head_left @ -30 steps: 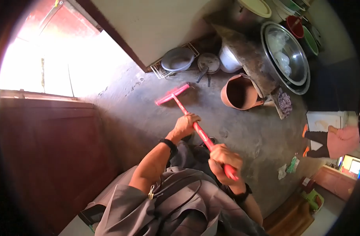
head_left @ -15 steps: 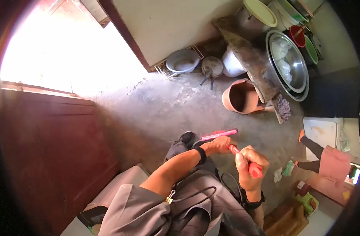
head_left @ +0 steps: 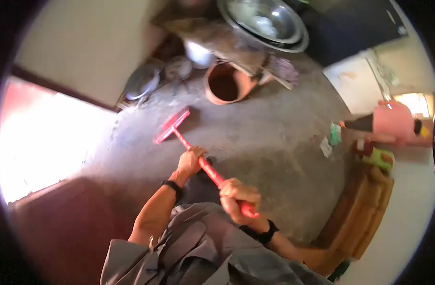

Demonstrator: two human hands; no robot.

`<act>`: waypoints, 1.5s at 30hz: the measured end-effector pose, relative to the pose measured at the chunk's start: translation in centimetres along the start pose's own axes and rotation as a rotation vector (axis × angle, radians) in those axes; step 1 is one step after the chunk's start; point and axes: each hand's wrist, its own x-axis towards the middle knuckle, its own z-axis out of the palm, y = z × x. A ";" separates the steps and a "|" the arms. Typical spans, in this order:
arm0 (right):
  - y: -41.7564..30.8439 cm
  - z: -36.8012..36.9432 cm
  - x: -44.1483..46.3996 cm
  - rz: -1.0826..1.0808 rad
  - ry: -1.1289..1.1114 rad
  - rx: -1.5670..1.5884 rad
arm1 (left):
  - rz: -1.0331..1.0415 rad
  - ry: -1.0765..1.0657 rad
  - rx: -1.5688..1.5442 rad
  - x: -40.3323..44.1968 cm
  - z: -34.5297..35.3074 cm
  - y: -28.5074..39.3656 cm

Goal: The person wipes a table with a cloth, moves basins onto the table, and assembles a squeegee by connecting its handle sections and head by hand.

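Note:
A red broom (head_left: 181, 139) with a long handle runs diagonally across the middle of the view. Its wide pink-red head (head_left: 172, 126) is at the floor, ahead and to the left. My left hand (head_left: 191, 160) is wrapped round the handle partway down. Nearer to my body, my right hand (head_left: 240, 199) grips the handle's upper end, with the tip sticking out past the fist. Each wrist wears a black band. Slight blur hides the bristles' detail.
A brown bucket (head_left: 225, 84) stands ahead beside a rough bench (head_left: 217, 35) carrying large metal basins (head_left: 293, 43). A bright doorway is at left, above a dark red door (head_left: 61, 228). To the right are crumpled wrappers (head_left: 335, 134), a wooden sofa (head_left: 364, 213) and a person in pink (head_left: 393, 122).
The broom head has swung forward and left, away from my feet. Both hands have moved left with the handle, and my view has turned to the right.

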 end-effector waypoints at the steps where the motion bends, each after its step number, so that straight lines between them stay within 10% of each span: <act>1: -1.0 -0.5 0.1 -0.059 -0.024 -0.069 | 0.102 0.036 -0.014 -0.3 1.6 0.0; 15: -6.0 2.2 3.2 -0.136 0.024 -0.069 | 0.079 -0.428 -0.072 0.3 -9.7 6.7; 26: 5.1 25.1 4.7 -0.077 -0.384 0.483 | -0.113 0.082 0.253 -15.5 -24.6 -18.0; 30: 5.3 28.3 6.1 -0.085 -0.469 0.235 | -0.127 0.368 0.040 -19.0 -22.9 -21.9; 38: -5.7 20.7 10.2 0.097 0.036 -0.141 | 0.105 -0.152 -0.284 -4.3 -15.4 -8.3; 45: -10.9 18.4 11.6 -0.054 0.016 -0.278 | 0.338 -0.260 -0.299 -0.3 -15.9 0.9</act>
